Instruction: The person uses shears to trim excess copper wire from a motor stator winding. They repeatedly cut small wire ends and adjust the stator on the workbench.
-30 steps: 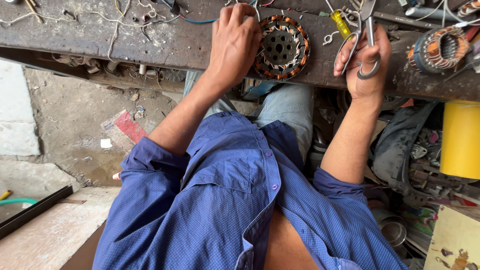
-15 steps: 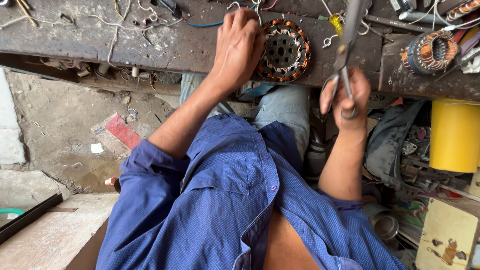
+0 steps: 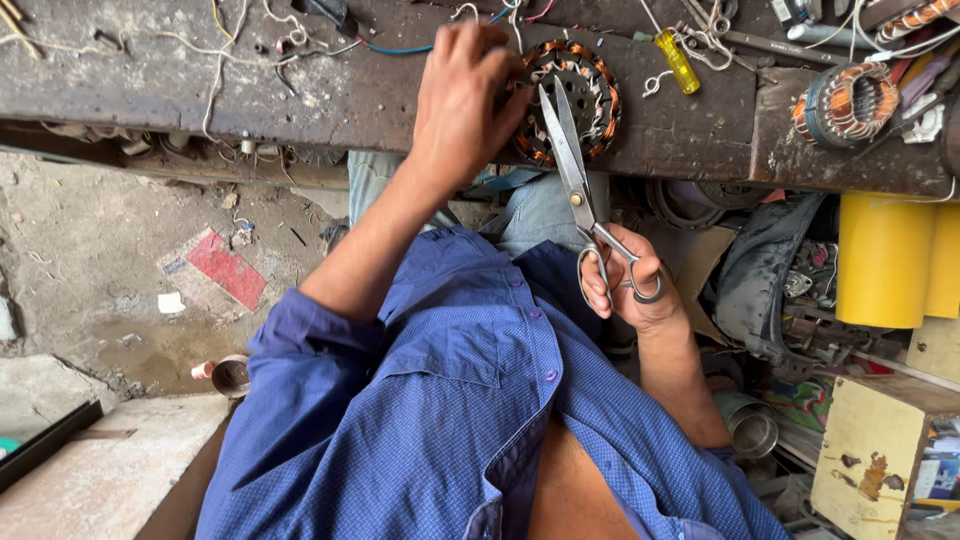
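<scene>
The left hand grips the near-left edge of the round copper-wound motor coil, which lies on the dark workbench. The right hand holds the scissors by their handles, fingers through the 2 loops, blades slightly parted and their tips over the coil. A yellow screwdriver lies just right of the coil, and 1 more coil sits farther right.

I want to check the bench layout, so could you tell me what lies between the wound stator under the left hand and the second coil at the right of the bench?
In the head view, a yellow-handled screwdriver and loose white wire lie between the stator and the second coil.
</scene>
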